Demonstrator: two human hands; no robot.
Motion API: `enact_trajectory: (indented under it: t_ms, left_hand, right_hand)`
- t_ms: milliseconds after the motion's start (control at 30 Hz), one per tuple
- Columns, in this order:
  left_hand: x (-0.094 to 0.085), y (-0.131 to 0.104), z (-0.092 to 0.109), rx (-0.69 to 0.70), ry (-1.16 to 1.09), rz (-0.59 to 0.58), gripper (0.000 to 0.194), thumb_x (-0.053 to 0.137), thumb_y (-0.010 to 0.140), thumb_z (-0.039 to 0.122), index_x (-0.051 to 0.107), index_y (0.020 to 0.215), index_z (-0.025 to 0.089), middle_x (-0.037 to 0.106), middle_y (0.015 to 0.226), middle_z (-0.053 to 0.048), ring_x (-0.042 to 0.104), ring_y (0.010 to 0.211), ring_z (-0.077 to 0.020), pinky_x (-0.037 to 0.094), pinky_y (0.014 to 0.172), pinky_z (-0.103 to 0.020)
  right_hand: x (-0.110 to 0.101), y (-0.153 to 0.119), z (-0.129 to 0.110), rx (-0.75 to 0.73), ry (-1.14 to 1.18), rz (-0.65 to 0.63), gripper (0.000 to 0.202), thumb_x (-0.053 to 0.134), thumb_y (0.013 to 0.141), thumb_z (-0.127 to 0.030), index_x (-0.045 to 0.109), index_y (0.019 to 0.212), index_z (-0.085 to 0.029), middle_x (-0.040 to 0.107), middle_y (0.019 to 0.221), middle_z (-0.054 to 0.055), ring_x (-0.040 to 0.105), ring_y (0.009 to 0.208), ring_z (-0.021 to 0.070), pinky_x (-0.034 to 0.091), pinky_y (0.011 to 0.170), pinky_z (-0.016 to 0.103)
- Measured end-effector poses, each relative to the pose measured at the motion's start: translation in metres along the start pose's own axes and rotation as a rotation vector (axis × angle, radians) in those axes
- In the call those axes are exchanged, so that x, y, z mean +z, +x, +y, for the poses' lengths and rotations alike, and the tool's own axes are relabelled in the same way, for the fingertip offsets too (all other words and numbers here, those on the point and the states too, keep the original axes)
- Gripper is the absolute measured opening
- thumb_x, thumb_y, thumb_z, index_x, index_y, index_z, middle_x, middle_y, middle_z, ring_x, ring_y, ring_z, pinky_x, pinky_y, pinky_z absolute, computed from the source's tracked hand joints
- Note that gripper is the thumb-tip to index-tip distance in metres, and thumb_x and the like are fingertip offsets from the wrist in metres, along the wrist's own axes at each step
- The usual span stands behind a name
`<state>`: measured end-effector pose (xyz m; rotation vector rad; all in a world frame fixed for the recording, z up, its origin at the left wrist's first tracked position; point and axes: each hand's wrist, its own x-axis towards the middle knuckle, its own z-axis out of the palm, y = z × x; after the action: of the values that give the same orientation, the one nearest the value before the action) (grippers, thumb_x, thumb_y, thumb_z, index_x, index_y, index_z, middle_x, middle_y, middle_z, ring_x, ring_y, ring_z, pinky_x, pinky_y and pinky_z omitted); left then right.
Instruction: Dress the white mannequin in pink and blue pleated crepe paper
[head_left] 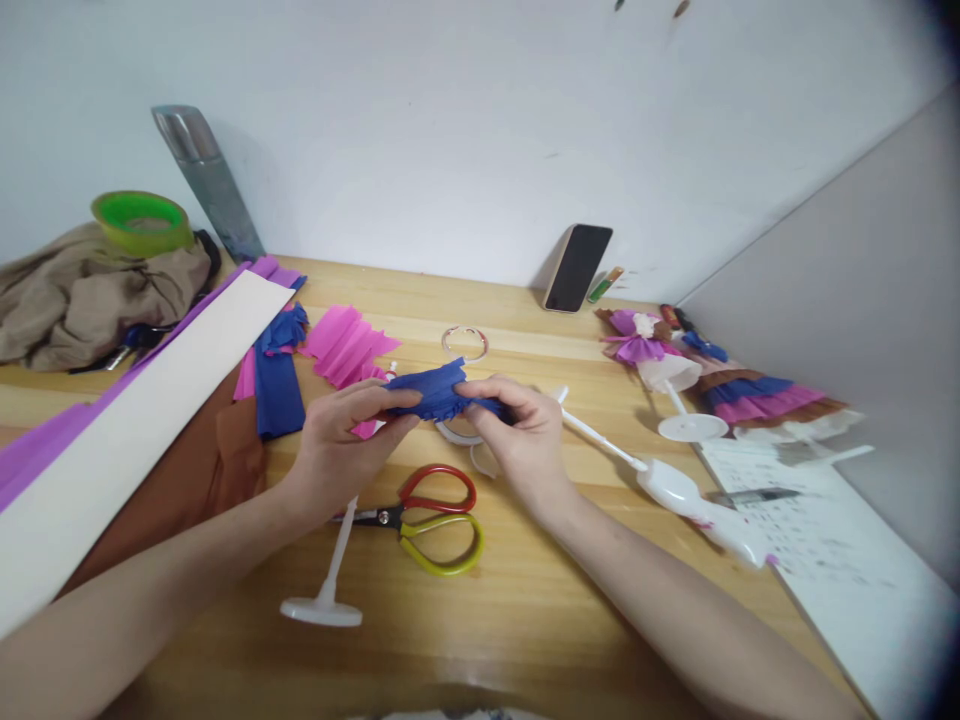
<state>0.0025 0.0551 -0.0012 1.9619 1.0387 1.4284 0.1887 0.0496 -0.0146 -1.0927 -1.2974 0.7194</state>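
Observation:
Between my two hands is a gathered strip of blue crepe paper (pixel 433 391), held above the wooden table. My left hand (pixel 346 432) pinches its left end between thumb and fingers. Its right end is in the pinch of my right hand (pixel 521 430). Below the hands lie scissors (pixel 442 520) with one red and one yellow-green handle. A white stand (pixel 326 605) is just left of them. Behind my left hand sits pleated pink paper (pixel 349 346). White rings, partly hidden by the blue paper, lie beneath it.
Coloured paper strips and a long white strip (pixel 165 430) cover the left side, with cloth, green tape (pixel 142 222) and a bottle (pixel 210 185) behind. A phone (pixel 577 268) leans on the wall. At right are a white figure (pixel 701 512), ruffled paper (pixel 780 400) and written sheets (pixel 832 560).

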Motion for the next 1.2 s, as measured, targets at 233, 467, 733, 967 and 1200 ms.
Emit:
enact_trajectory:
  t_ms: [233, 467, 733, 967, 1200]
  left_hand:
    - [-0.0004, -0.0007, -0.0017, -0.047, 0.059, 0.023, 0.011, 0.072, 0.080, 0.020, 0.078, 0.087, 0.026, 0.074, 0.073, -0.001, 0.067, 0.066, -0.0166, 0.056, 0.063, -0.028]
    - [0.0022, -0.0036, -0.0011, 0.017, 0.081, 0.063, 0.012, 0.069, 0.082, 0.019, 0.078, 0.086, 0.026, 0.071, 0.077, -0.001, 0.066, 0.064, -0.0144, 0.054, 0.058, -0.025]
    - [0.0040, -0.0034, 0.0010, 0.030, 0.064, 0.016, 0.009, 0.067, 0.082, 0.014, 0.073, 0.079, 0.020, 0.072, 0.104, -0.008, 0.070, 0.092, -0.0181, 0.058, 0.082, -0.031]
    - [0.0012, -0.0025, -0.0008, -0.026, 0.014, -0.063, 0.011, 0.074, 0.079, 0.024, 0.071, 0.088, 0.019, 0.066, 0.125, -0.013, 0.065, 0.111, -0.0248, 0.055, 0.096, -0.041]
    - [0.0047, -0.0059, -0.0074, 0.264, 0.232, -0.127, 0.058, 0.085, 0.065, 0.048, 0.067, 0.115, 0.023, 0.062, 0.132, -0.016, 0.054, 0.127, -0.0350, 0.045, 0.105, -0.054]
  right_hand:
    - [-0.0006, -0.0026, -0.0041, -0.112, -0.090, -0.015, 0.017, 0.062, 0.075, -0.015, 0.076, 0.078, -0.023, 0.069, 0.069, 0.000, 0.062, 0.064, 0.0153, 0.048, 0.060, 0.030]
    - [-0.0009, -0.0047, -0.0039, -0.071, -0.099, -0.011, 0.014, 0.061, 0.077, -0.016, 0.074, 0.079, -0.023, 0.073, 0.078, 0.002, 0.067, 0.072, 0.0178, 0.052, 0.067, 0.033]
    - [0.0016, -0.0027, -0.0019, -0.008, -0.124, 0.028, 0.011, 0.059, 0.069, -0.019, 0.070, 0.070, -0.021, 0.071, 0.071, 0.002, 0.063, 0.065, 0.0163, 0.049, 0.061, 0.029]
    - [0.0017, -0.0017, -0.0024, 0.039, -0.110, 0.022, 0.009, 0.056, 0.065, -0.021, 0.065, 0.066, -0.021, 0.069, 0.065, 0.000, 0.060, 0.059, 0.0148, 0.047, 0.059, 0.028]
    - [0.0033, -0.0076, -0.0055, -0.091, -0.171, -0.038, 0.016, 0.053, 0.071, -0.013, 0.066, 0.072, -0.022, 0.069, 0.073, 0.001, 0.063, 0.068, 0.0159, 0.050, 0.064, 0.030]
